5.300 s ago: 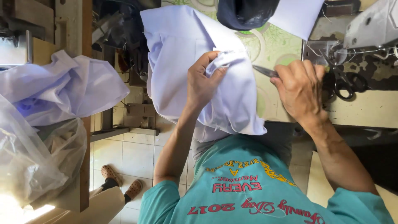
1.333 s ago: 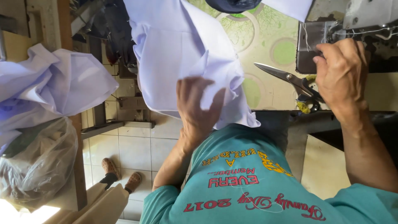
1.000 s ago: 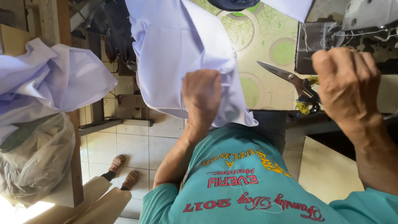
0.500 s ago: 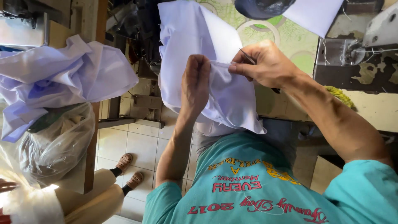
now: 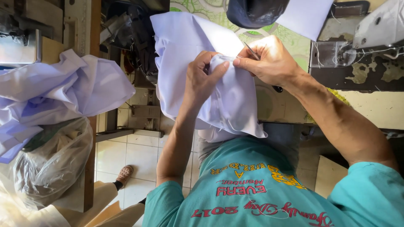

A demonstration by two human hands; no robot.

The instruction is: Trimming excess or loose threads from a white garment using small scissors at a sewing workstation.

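White cloth (image 5: 198,63) is pinched by both hands, left (image 5: 202,80) closed, right (image 5: 269,63) gripping scissors (image 5: 252,51).

There are 2 hands at work, a left hand (image 5: 202,82) and a right hand (image 5: 269,63), both on 1 pale lilac garment (image 5: 198,54), with 1 pair of scissors (image 5: 256,56) in the right. I count 1 more heap of lilac cloth (image 5: 59,92), 1 clear plastic bag (image 5: 50,164), 1 sewing machine (image 5: 374,29), 1 dark bundle (image 5: 252,11), and 1 sandalled foot (image 5: 124,174) on the tiles.
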